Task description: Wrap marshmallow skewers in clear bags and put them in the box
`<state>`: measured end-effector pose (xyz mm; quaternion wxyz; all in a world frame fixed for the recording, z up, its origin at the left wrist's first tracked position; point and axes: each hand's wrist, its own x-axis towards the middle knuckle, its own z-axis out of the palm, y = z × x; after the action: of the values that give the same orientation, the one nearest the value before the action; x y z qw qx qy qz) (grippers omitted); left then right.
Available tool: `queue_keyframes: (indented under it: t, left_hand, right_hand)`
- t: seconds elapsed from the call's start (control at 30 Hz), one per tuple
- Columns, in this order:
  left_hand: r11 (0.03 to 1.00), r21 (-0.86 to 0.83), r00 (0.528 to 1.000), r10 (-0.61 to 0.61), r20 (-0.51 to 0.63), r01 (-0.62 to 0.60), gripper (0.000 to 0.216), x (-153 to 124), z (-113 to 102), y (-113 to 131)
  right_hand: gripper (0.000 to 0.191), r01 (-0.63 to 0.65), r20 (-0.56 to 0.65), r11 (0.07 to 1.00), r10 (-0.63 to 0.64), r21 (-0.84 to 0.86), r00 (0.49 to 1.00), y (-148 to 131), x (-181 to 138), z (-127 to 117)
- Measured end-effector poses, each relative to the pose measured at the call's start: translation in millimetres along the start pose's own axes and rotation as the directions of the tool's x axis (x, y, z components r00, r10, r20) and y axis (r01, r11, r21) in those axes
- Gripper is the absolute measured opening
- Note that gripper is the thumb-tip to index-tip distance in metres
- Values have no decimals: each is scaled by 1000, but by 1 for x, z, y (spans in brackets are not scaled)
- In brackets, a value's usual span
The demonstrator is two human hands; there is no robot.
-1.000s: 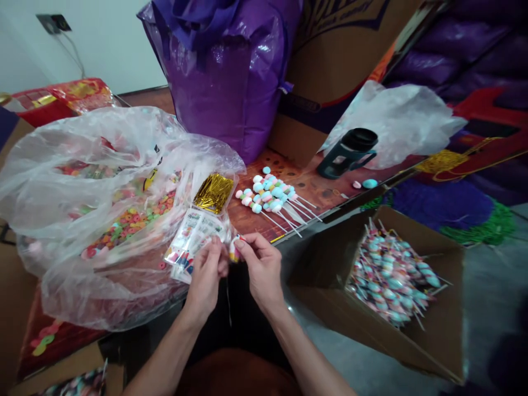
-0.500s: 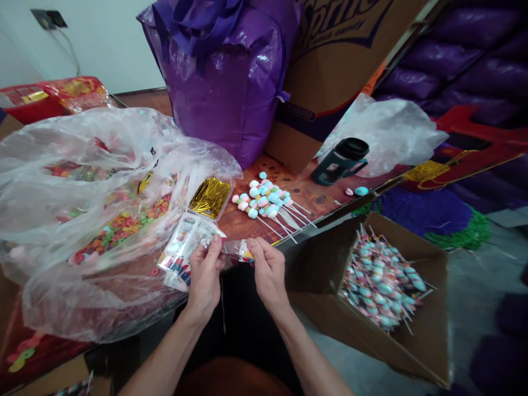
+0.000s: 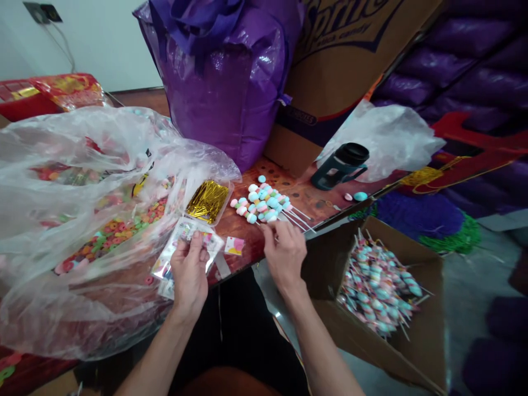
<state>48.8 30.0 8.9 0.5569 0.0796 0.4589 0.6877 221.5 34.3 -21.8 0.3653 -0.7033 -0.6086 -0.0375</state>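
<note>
The table (image 3: 305, 190) is the largest thing, and it carries most of the others. On its left side spreads a clear plastic bag (image 3: 94, 316) with many coloured candies inside. Behind, a purple bag (image 3: 214, 104) stands upright. To the right, beside the table, is an open box (image 3: 431, 335) that contains many wrapped candies on sticks (image 3: 379, 286). The left hand (image 3: 190, 275) has its grip closed on flat printed packets (image 3: 171, 250), the thumb pressing from above. The right hand (image 3: 286, 250) is at the sticks of the candy pile (image 3: 264, 203), with bent fingers; I cannot tell if this grip has closed on a stick. This pile lies on the table, before the purple bag. Just beside it, on its left, is a tray (image 3: 226, 202) of gold ties (image 3: 206, 201). The small printed piece (image 3: 234, 246) rests on the table, between both hands.
</note>
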Motion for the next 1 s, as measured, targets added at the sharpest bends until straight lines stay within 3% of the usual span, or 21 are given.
queue_keyframes:
  t: [0.07,0.17,0.37,0.47,0.57,0.63,0.83,1.0]
  left_hand:
    - [1000,-3,1000,10,-9,-10,51,4,0,2]
    - [1000,-14,999,22,-30,-22,51,8,-2,3]
    - [997,-56,996,-62,-66,59,43,11,-5,4]
    - [993,-85,994,-84,-70,78,31,13,-4,7]
    - [990,-107,988,-104,-110,92,20,13,-2,11]
    - [988,-117,984,-113,-135,97,15,13,-1,12]
    - [991,-94,989,-108,-100,98,16,10,-2,10]
    - [999,20,999,32,33,-33,39,7,-6,8]
  right_hand:
    - [21,-14,-18,978,11,-208,1000,17,9,4]
    - [16,-24,18,961,30,-277,999,36,14,12]
    - [21,-67,-14,989,66,-135,998,45,3,14]
    - [20,-43,-73,994,50,100,996,38,-11,1]
    - [11,16,-82,936,14,351,997,25,-29,-18]
    - [5,48,-73,902,-18,430,997,17,-41,-31]
    - [8,141,-49,913,-133,383,990,14,-58,-51]
    - [10,209,-1,921,-221,328,975,21,-54,-60]
